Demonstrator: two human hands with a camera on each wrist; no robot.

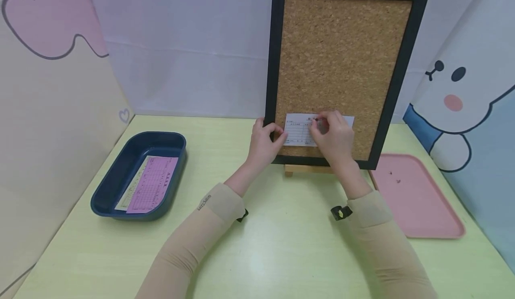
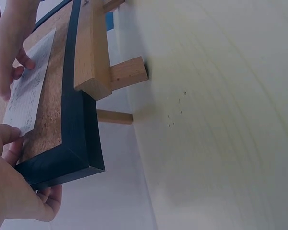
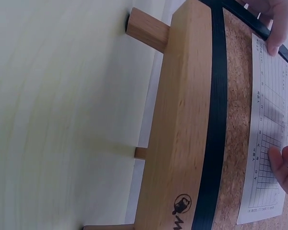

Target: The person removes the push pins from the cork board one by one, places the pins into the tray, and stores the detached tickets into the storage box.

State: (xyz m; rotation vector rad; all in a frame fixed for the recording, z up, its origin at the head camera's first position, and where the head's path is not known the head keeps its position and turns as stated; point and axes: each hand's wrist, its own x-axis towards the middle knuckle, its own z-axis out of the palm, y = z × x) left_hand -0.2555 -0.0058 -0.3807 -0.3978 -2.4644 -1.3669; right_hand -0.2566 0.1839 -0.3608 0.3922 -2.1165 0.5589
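Observation:
A white printed form [image 1: 297, 131] lies sideways against the lower part of a black-framed corkboard [image 1: 342, 57]. At the form's left end, my left hand [image 1: 265, 140] pinches its edge between thumb and forefinger. Other fingers of that hand reach behind the black frame [image 2: 81, 158], as the left wrist view shows. My right hand [image 1: 335, 136] is over the form's upper middle, pinching a small dark pushpin [image 1: 315, 119] by its head. The pin's tip is hidden. The right hand covers part of the form's right half.
A wooden easel [image 3: 177, 120] holds the corkboard up on the table. Left stands a dark blue tray [image 1: 98, 200] with a pink form [image 1: 154, 185] over a yellowish form [image 1: 132, 187]. Right, a pink tray [image 1: 430, 205] holds a few small pins [image 1: 398, 181], partly behind the board.

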